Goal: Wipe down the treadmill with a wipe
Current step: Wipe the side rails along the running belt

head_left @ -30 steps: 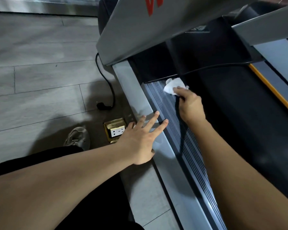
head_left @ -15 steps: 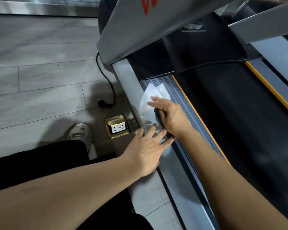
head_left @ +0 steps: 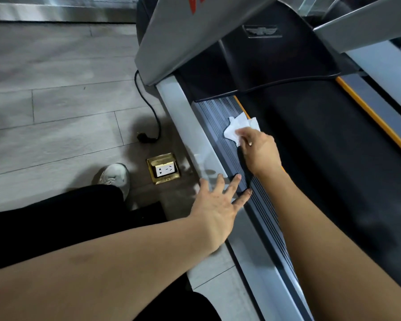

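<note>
The treadmill (head_left: 322, 147) fills the right side, with a black belt, an orange edge stripe and a ribbed grey side rail (head_left: 214, 117) along its left. My right hand (head_left: 259, 151) presses a crumpled white wipe (head_left: 237, 127) onto the ribbed rail near the belt's edge. My left hand (head_left: 218, 205) lies flat with fingers spread on the smooth silver outer rail (head_left: 183, 112), just below the right hand, holding nothing.
A brass floor socket (head_left: 163, 167) sits open on the grey wood floor, left of the rail. A black power cable and plug (head_left: 146, 137) trail beside it. My white shoe (head_left: 115, 176) and black trousers are at lower left. The silver upright (head_left: 171, 38) overhangs above.
My right hand slid the wipe from the silver outer rail back right onto the ribbed rail by the belt. My left hand stayed flat on the rail.
</note>
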Available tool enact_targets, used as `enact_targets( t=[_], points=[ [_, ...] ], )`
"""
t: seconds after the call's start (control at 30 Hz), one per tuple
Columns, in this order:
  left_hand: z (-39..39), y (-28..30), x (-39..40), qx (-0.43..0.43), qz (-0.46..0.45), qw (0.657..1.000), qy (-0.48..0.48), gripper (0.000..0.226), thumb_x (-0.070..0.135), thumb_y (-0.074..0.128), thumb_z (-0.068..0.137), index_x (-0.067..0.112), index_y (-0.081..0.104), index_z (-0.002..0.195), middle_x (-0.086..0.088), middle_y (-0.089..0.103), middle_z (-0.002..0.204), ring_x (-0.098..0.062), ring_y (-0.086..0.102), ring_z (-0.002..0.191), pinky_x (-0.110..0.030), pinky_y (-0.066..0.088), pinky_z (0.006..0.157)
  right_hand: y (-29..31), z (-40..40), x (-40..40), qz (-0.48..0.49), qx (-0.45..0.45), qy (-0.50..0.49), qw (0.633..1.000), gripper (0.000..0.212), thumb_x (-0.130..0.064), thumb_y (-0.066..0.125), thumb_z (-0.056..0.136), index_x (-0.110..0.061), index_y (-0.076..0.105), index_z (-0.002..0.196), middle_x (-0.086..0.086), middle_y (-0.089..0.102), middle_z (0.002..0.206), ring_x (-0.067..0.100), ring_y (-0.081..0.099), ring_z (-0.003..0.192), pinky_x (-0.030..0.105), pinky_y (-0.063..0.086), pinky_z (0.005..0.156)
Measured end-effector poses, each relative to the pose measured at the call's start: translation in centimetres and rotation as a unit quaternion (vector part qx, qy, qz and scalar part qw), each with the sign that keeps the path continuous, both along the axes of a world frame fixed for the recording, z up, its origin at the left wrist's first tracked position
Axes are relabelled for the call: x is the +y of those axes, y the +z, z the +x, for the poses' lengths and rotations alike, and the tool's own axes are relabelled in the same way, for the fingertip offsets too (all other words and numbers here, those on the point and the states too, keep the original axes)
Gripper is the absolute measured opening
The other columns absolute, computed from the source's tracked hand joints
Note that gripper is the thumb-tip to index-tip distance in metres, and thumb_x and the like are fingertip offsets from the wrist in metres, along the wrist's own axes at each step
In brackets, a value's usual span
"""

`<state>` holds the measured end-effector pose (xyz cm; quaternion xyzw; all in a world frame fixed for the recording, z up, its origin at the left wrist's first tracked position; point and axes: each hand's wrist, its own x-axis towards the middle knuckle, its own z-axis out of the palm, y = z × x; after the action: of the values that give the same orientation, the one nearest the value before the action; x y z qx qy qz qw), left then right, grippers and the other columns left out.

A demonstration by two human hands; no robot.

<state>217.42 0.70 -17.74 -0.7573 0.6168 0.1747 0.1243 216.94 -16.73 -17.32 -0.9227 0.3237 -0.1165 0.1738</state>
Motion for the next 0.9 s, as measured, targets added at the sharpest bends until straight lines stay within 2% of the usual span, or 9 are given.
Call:
enact_targets(
  t=[0.13,0.2,0.3,0.37,0.47,0.53,0.7,0.83,0.9],
  points=[
    [0.0,-1.0,1.3,-0.001,-0.012,1.000,-0.012,0.103,0.034,0.060,0.098,0.030,-0.024,0.159,-0.006,-0.025,0.168,-0.041,-0.001,0.155,-0.065,0.020,0.117,-0.6,-0.5,-1.4,-0.015,-0.002,-0.084,0.996,0.018,-0.014,0.046,0.099,-0.009,0.062,0.091,0.013,0.064,0.080,0.040,0.062,0.079,0.044,0.050,0.067],
    [0.3,-1.6,2.1,0.027,0.006,1.000,0.000,0.108,0.035,0.061,0.098,0.035,-0.032,0.154,-0.003,-0.015,0.171,-0.039,0.002,0.156,-0.062,0.022,0.117,-1.1,-0.2,-0.2,0.020,-0.046,-0.071,0.996,0.021,-0.013,0.050,0.098,-0.012,0.071,0.102,0.012,0.072,0.099,0.035,0.066,0.095,0.037,0.051,0.081],
    [0.1,-2.2,2.9,0.027,-0.014,0.999,0.012,0.104,0.033,0.057,0.099,0.039,-0.033,0.152,-0.002,-0.010,0.172,-0.037,0.010,0.154,-0.056,0.026,0.114,-1.7,0.5,3.1,0.053,-0.036,0.097,0.993,0.032,-0.009,0.052,0.099,-0.014,0.072,0.124,0.009,0.065,0.135,0.021,0.060,0.124,0.020,0.038,0.108],
    [-0.1,-2.3,2.9,0.000,-0.045,0.999,0.011,0.102,0.034,0.058,0.098,0.038,-0.027,0.155,-0.005,-0.014,0.170,-0.039,0.012,0.152,-0.058,0.028,0.114,-1.4,0.2,2.5,0.059,-0.039,0.131,0.989,0.034,-0.011,0.051,0.099,-0.019,0.071,0.126,0.004,0.064,0.138,0.016,0.058,0.127,0.024,0.040,0.112],
    [-0.4,-1.8,2.5,-0.025,-0.051,0.998,-0.009,0.101,0.038,0.059,0.097,0.031,-0.019,0.160,-0.003,-0.027,0.168,-0.041,0.006,0.154,-0.062,0.027,0.115,-0.7,-1.4,-1.2,0.051,-0.041,-0.037,0.997,0.034,-0.012,0.053,0.097,-0.023,0.071,0.124,0.006,0.070,0.127,0.022,0.064,0.117,0.028,0.048,0.095],
    [-0.3,-1.5,2.2,-0.017,-0.031,0.999,-0.020,0.102,0.039,0.059,0.097,0.029,-0.021,0.160,0.000,-0.031,0.166,-0.040,0.004,0.155,-0.063,0.026,0.115,-0.8,-2.0,-1.6,0.048,-0.041,-0.104,0.993,0.033,-0.013,0.051,0.100,-0.020,0.069,0.128,0.006,0.069,0.130,0.027,0.063,0.120,0.031,0.048,0.099],
    [-0.2,-1.2,2.2,-0.006,-0.021,1.000,-0.018,0.101,0.041,0.057,0.097,0.028,-0.020,0.160,0.002,-0.023,0.169,-0.036,0.010,0.153,-0.058,0.031,0.113,-1.5,-1.9,3.0,0.054,-0.044,0.163,0.984,0.041,0.001,0.051,0.095,-0.014,0.070,0.128,0.006,0.063,0.137,0.018,0.057,0.129,0.021,0.038,0.111],
    [0.1,-0.3,1.7,0.003,0.003,1.000,-0.027,0.100,0.044,0.057,0.097,0.029,-0.019,0.161,0.002,-0.028,0.167,-0.037,0.011,0.153,-0.057,0.032,0.113,-0.3,-3.7,-1.3,0.056,-0.033,-0.069,0.995,0.036,-0.007,0.054,0.097,-0.021,0.071,0.125,0.012,0.071,0.122,0.031,0.066,0.113,0.035,0.050,0.100],
    [0.1,-0.1,1.7,0.007,0.015,1.000,-0.023,0.101,0.044,0.058,0.097,0.030,-0.019,0.160,0.003,-0.029,0.167,-0.036,0.011,0.154,-0.057,0.031,0.114,-0.5,-4.0,-0.4,0.056,-0.037,-0.088,0.994,0.036,-0.007,0.054,0.097,-0.020,0.070,0.126,0.009,0.071,0.125,0.029,0.066,0.116,0.036,0.050,0.103]
  ],
)
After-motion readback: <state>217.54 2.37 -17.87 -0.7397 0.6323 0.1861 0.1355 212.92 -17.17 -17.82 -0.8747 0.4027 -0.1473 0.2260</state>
